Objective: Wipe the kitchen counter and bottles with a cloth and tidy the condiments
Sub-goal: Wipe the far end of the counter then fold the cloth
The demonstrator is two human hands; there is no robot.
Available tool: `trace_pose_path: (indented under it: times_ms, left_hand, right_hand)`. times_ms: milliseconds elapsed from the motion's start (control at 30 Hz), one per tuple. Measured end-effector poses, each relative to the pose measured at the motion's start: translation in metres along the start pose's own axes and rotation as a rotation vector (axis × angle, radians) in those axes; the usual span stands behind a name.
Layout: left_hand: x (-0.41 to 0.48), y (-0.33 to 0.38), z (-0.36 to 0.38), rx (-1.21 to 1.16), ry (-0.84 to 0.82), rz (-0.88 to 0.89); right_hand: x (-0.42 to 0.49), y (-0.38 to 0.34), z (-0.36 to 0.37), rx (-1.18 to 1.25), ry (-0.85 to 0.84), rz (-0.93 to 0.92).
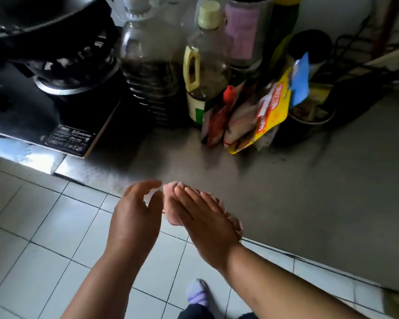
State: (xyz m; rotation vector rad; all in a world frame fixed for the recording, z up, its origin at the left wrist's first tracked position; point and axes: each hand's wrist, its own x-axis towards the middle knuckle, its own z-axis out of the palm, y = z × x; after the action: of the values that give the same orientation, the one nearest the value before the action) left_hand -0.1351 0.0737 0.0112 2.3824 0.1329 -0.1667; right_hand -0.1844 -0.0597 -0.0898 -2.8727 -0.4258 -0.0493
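The steel desk [309, 180] carries bottles [148, 72] and packets [263, 111] crowded at its back. At its front edge the right hand [203, 217] lies flat, fingers straight, pressing the pink cloth [169, 203] down, while the left hand [134, 217] hovers just beside, loosely curved, holding nothing. To wipe well, keep that palm flat and sweep overlapping strokes toward the bottles — so the cloth does not bunch

Nothing can be read with certainty. The yellow foil packet [271, 116] carries white characters on a red panel, too blurred to make out. The black rectangular plate [69, 140] on the front corner of the black stove [83, 111] bears rows of fine pale print, also illegible.
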Motion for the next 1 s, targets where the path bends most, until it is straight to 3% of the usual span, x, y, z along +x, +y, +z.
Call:
trace_pose_path:
  times_ms: [200,433,633,767,867,1000]
  left_hand:
    - [-0.031,0.063,0.063,0.054,-0.161,0.125]
    - [-0.087,0.164,0.137,0.122,-0.294,0.361]
    - [-0.126,0.207,0.181,0.208,-0.395,0.434]
    - [-0.142,0.216,0.195,0.244,-0.422,0.411]
    - [-0.147,0.216,0.197,0.254,-0.414,0.390]
    - [-0.144,0.210,0.192,0.248,-0.377,0.362]
  right_hand:
    - [-0.137,0.094,-0.031,-0.207,-0.065,0.160]
    - [-0.286,0.191,-0.090,-0.161,-0.163,0.409]
    - [-0.387,0.258,-0.122,0.026,-0.286,0.646]
    - [-0.408,0.277,-0.140,0.363,-0.119,0.700]
    - [-0.381,0.276,-0.166,0.642,0.046,0.901]
    - [-0.326,0.284,-0.182,0.637,0.250,0.917]
